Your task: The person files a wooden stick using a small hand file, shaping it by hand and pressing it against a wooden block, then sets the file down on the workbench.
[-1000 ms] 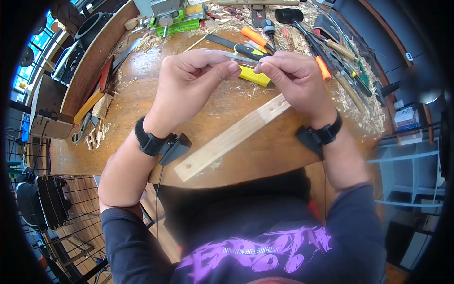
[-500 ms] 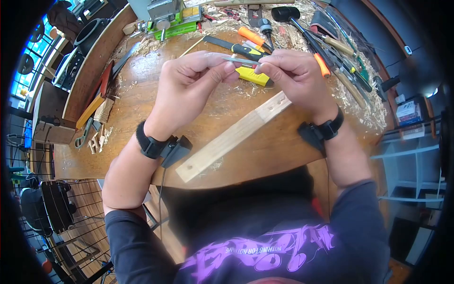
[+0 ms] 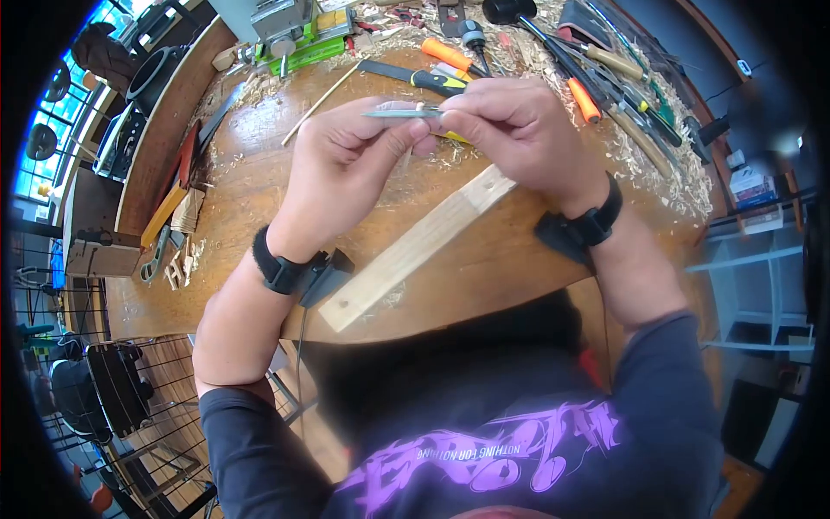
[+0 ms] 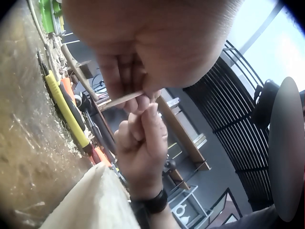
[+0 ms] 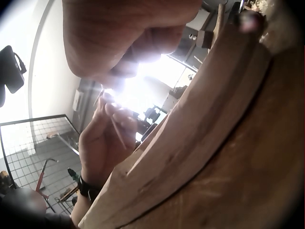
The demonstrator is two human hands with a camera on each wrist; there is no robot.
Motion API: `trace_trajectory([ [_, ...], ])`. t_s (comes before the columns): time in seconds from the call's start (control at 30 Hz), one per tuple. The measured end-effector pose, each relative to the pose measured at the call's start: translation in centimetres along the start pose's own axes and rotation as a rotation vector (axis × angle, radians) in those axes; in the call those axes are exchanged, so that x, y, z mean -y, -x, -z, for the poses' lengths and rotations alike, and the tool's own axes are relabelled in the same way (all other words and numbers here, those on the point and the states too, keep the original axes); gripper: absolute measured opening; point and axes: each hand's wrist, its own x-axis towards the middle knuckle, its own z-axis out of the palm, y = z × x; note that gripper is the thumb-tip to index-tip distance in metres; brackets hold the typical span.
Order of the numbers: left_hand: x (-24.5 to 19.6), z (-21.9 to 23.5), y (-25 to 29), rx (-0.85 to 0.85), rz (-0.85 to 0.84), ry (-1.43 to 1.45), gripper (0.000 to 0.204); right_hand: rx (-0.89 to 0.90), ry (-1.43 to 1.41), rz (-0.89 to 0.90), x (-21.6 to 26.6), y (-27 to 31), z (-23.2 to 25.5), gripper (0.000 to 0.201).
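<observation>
Above the bench, the left hand (image 3: 350, 156) and right hand (image 3: 519, 130) meet fingertip to fingertip. A thin grey pointed blade (image 3: 393, 113) lies between them, its tip toward the left; the right thumb and fingers pinch its other end. Between the left thumb and fingers is a thin wooden stick (image 4: 121, 100), also visible in the right wrist view as a thin stick (image 5: 118, 132). Where blade and stick touch is too small to tell. Below the hands a flat wooden strip (image 3: 406, 251) with a hole near each end lies diagonally on the bench.
Behind the hands are an orange-handled tool (image 3: 446, 54), a black-and-yellow tool (image 3: 437, 83) and a thin rod (image 3: 320, 102). A green vise (image 3: 316, 55) stands at the back. Several chisels and a mallet (image 3: 508, 10) lie among shavings at right; scissors (image 3: 154, 262) lie at left.
The blade has shifted left over the left fingertips, and its pointed tip shows more. The right hand has moved slightly left. The head view has shifted a little.
</observation>
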Motion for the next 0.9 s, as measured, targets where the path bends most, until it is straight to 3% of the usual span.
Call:
trace_trajectory([
  [0.13, -0.2, 0.3, 0.0, -0.052, 0.004, 0.061, 0.017, -0.031, -0.002, 0.051, -0.7, 0.2, 0.5, 0.011],
  [0.23, 0.4, 0.4, 0.0, -0.081, 0.032, 0.092, 0.018, -0.009, 0.035, -0.039, -0.8, 0.4, 1.0, 0.011],
  [0.43, -0.2, 0.6, -0.1, -0.085, -0.026, 0.057, 0.014, -0.047, -0.05, 0.043, -0.8, 0.1, 0.3, 0.011],
  [0.53, 0.1, 1.3, -0.1, -0.105, -0.003, 0.087, 0.017, -0.038, 0.002, -0.029, -1.2, 0.2, 0.9, 0.012],
  [0.63, 0.2, 1.0, -0.1, 0.015, -0.004, -0.101, 0.016, -0.017, -0.009, 0.015, -0.7, 0.2, 0.2, 0.013],
  [0.7, -0.5, 1.0, 0.0, -0.092, -0.002, 0.044, 0.015, -0.029, -0.027, 0.005, -0.9, 0.2, 0.3, 0.013],
  [0.9, 0.2, 1.1, -0.1, -0.023, 0.001, -0.04, 0.014, 0.005, 0.017, 0.027, -0.4, 0.0, 0.1, 0.012],
])
